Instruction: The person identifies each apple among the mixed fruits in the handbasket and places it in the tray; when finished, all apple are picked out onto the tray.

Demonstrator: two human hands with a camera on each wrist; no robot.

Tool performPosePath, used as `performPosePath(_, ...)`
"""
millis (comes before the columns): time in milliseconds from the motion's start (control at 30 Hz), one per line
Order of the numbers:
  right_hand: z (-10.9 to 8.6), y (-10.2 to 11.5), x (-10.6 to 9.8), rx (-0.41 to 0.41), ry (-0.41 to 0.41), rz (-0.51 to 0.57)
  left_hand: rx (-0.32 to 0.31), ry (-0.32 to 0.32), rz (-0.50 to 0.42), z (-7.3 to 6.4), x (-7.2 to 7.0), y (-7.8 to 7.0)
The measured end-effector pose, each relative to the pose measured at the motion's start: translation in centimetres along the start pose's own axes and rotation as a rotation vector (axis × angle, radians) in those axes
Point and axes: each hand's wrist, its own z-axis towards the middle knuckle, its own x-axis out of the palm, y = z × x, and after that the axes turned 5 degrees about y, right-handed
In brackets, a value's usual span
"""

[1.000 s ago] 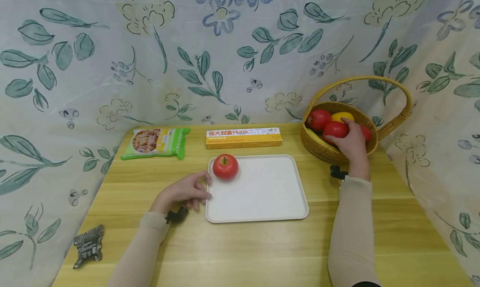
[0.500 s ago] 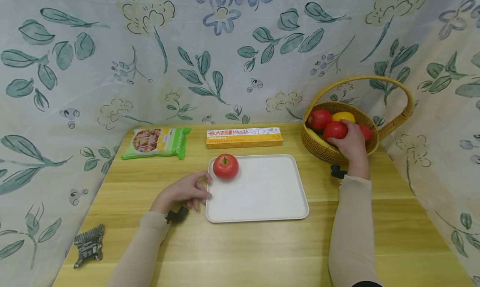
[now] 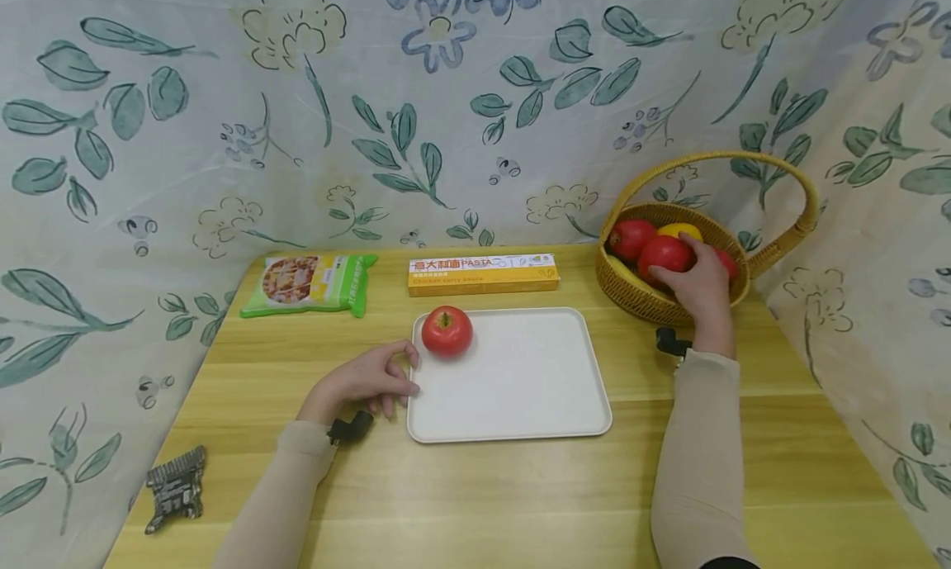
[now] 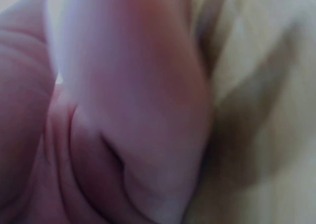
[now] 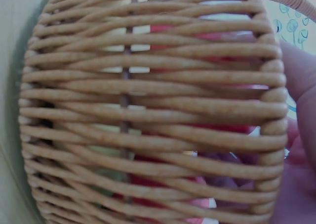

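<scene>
head view: one apple (image 3: 447, 332) sits on the tray (image 3: 513, 395), inside its far left corner, and I would count that as the part done. a second red fruit (image 3: 664, 255) is in hand but not out of the basket (image 3: 641, 301), which stands beyond the tray's far right corner. the right hand (image 3: 702, 284) has its fingers and thumb curled round that fruit, thumb on the near side and fingertips on the far side; the right wrist view, mostly filled with wicker, shows little of this grip. the lift from the basket looks not yet made, so this second piece seems only half dealt with. also left in the basket are a round red piece (image 3: 631, 239), a yellow one (image 3: 678, 229), a long yellow one (image 3: 626, 270) and more red (image 3: 726, 263) partly behind the hand; whether any of these belong to the work, i cannot tell. the left hand (image 3: 364, 381) is at the tray's left edge, fingers loosely bent, thumb and forefinger apart and clamped on nothing; whether they touch the rim is unclear, and the blurred left wrist view does not settle it. the box (image 3: 483, 285) behind the tray, the green bag (image 3: 312, 285) beyond its far left corner and the dark packet (image 3: 177, 488) well off to its near left lie apart from both hands and look to have no part in this step.
</scene>
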Motion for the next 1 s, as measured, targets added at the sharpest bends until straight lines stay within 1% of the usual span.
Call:
performPosePath(133, 0.0, 0.0, 0.1, 0.013, -0.044, 0.092, 0.002, 0.0, 0.004, 0.0, 0.0, 0.1)
performPosePath(333, -0.1, 0.5, 0.2, 0.046, -0.148, 0.279, -0.001, -0.002, 0.004, 0.1, 0.0, 0.3)
performPosePath(467, -0.2, 0.8, 0.1, 0.052, -0.183, 0.366, -0.002, -0.005, 0.009, 0.1, 0.1, 0.4)
performPosePath(600, -0.4, 1.1, 0.0, 0.037, -0.177, 0.39, -0.002, -0.005, 0.007, 0.1, 0.1, 0.4)
performPosePath(833, -1.0, 2.0, 0.3, 0.007, -0.106, 0.32, -0.001, -0.003, 0.01, 0.1, 0.0, 0.2)
performPosePath(1000, -1.3, 2.7, 0.4, -0.01, -0.058, 0.359, 0.003, 0.001, 0.012, 0.0, -0.1, 0.1)
